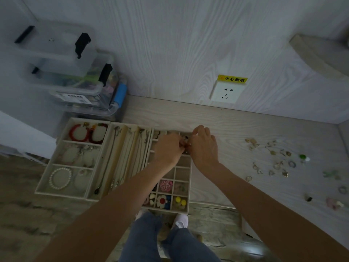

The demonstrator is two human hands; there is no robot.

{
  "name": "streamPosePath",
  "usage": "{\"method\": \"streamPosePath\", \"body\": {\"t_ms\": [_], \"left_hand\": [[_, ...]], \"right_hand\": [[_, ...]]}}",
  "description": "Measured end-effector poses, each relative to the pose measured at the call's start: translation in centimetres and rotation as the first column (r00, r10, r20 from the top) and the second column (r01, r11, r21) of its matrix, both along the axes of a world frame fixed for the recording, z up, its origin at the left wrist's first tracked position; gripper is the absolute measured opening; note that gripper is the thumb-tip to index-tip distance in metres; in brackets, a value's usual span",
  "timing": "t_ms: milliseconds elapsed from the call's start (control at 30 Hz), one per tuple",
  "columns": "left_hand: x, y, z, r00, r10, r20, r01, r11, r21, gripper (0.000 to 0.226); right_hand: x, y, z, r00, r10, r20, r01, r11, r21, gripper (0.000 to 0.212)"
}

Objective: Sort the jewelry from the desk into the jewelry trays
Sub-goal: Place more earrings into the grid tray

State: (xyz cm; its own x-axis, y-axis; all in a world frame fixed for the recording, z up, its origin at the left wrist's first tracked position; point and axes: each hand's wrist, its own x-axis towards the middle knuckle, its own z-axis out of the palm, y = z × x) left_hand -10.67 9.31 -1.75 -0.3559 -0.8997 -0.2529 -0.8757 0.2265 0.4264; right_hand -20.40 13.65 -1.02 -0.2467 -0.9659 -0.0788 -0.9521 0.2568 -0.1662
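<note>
Three beige jewelry trays lie side by side on the desk. The left tray (56,142) holds red bangles (78,133) and a pearl bracelet (60,178). The middle tray (130,129) holds necklaces. The right grid tray (189,186) holds flower pieces and yellow beads. My left hand (167,151) and my right hand (204,146) meet over the grid tray's far cells and together pinch a small reddish piece (184,143). What it is stays unclear. Loose rings and earrings (272,159) lie scattered on the desk at the right.
Stacked clear plastic boxes (75,72) stand at the back left corner. A wall socket (225,92) with a yellow warning label sits above the desk's back edge. A shelf (319,52) juts out at the upper right. My legs and the floor show below the desk's front edge.
</note>
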Motion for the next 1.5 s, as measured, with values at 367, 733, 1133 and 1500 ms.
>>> {"method": "streamPosePath", "body": {"t_ms": [367, 733, 1133, 1500], "left_hand": [[2.5, 0.7, 0.8, 0.971, -0.225, 0.081, 0.231, 0.969, -0.086, 0.025], [2.3, 1.4, 1.5, 0.915, -0.335, 0.226, 0.365, 0.925, -0.108, 0.026], [2.1, 1.3, 1.1, 0.916, -0.318, 0.244, 0.348, 0.933, -0.09, 0.037], [1.9, 1.8, 1.3, 0.897, -0.336, 0.286, 0.373, 0.924, -0.085, 0.032]], "right_hand": [[0.9, 0.5, -0.5, 0.994, 0.016, -0.104, -0.026, 0.995, -0.097, 0.024], [1.0, 0.5, -1.7, 0.991, -0.046, -0.123, 0.033, 0.994, -0.1, 0.019], [0.9, 0.8, -1.8, 0.993, -0.076, -0.094, 0.07, 0.995, -0.067, 0.009], [0.7, 0.7, -1.6, 0.993, -0.057, -0.102, 0.056, 0.998, -0.01, 0.011]]}}
